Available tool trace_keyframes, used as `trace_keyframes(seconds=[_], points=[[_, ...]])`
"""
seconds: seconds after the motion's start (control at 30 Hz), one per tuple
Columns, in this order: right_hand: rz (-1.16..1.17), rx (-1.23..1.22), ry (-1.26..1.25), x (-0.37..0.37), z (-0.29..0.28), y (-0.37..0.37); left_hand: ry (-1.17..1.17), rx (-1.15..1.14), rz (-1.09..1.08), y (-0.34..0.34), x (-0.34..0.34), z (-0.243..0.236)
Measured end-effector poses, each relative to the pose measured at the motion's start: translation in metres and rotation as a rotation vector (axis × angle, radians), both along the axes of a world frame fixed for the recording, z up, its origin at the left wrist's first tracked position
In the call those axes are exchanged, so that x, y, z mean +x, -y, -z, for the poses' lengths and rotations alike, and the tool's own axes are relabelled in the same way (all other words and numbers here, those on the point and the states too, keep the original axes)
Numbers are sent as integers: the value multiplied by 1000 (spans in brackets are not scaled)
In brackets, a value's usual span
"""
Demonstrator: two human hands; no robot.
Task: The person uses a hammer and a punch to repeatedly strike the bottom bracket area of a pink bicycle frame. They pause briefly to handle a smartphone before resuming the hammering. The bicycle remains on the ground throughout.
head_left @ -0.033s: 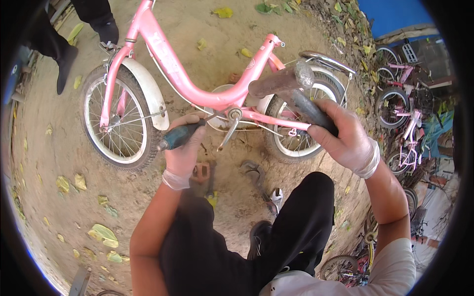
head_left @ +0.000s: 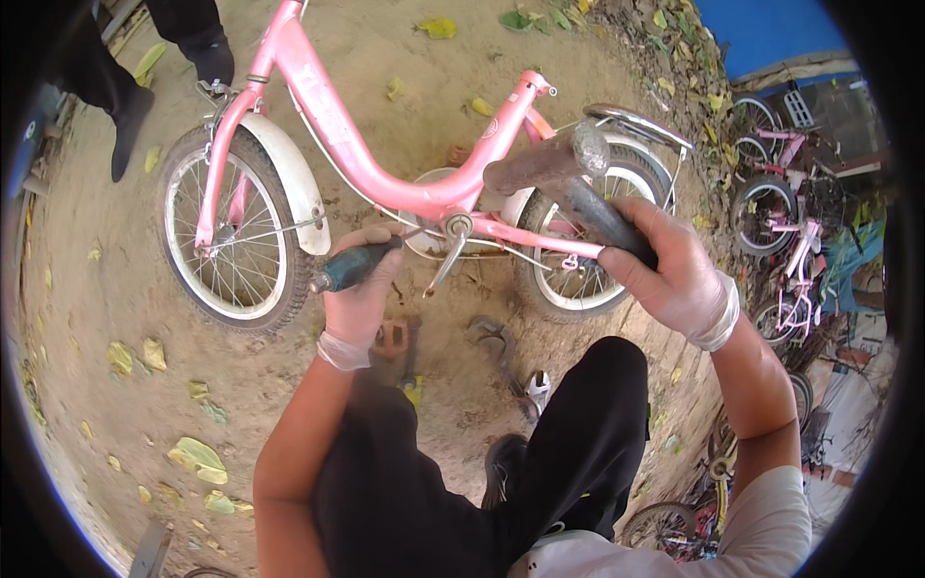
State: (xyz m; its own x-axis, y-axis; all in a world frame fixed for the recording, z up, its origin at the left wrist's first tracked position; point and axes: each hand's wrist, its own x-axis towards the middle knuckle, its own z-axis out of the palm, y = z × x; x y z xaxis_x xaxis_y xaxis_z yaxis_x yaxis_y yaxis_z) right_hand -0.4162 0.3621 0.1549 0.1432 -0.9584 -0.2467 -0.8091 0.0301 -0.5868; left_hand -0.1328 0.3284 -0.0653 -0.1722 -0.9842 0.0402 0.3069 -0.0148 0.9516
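A pink child's bicycle (head_left: 332, 120) stands in front of me, with white fenders and no seat in view. My left hand (head_left: 356, 313), in a thin translucent glove, is closed around a screwdriver (head_left: 349, 269) with a dark teal handle. Its narrow shaft points right, toward the bare crank arm (head_left: 449, 262); I cannot tell whether the tip touches. My right hand (head_left: 679, 275), gloved likewise, grips the handle of a hammer (head_left: 549, 159). The hammer's worn metal head is raised over the rear part of the frame and hides some of the rear wheel (head_left: 588, 279).
On the dirt between my knees and the bicycle lie an orange pedal (head_left: 393, 339), a dark curved tool (head_left: 493, 337) and a silver wrench (head_left: 539, 385). A person's dark-clad legs (head_left: 116, 96) stand at the far left. More bicycles (head_left: 771, 212) line the right side.
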Motion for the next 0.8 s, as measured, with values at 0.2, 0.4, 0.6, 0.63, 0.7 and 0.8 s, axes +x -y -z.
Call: trace_keyframes(seconds=[0.2, 0.4, 0.6, 0.63, 0.7, 0.8], points=[[-71, -49, -31, 12, -2, 3, -62, -23, -13, -11, -2, 0], [-87, -100, -15, 22, 0, 0, -82, -18, 66, -10, -8, 5], [-68, -42, -61, 22, -7, -4, -30, -79, 47, -10, -8, 8], [-79, -56, -69, 22, -8, -4, -32, -84, 41, -11, -8, 8], [-92, -77, -83, 23, -7, -2, -37, -89, 35, -11, -9, 6], [-136, -128, -80, 31, -6, 3, -38, -101, 29, -13, -12, 2]])
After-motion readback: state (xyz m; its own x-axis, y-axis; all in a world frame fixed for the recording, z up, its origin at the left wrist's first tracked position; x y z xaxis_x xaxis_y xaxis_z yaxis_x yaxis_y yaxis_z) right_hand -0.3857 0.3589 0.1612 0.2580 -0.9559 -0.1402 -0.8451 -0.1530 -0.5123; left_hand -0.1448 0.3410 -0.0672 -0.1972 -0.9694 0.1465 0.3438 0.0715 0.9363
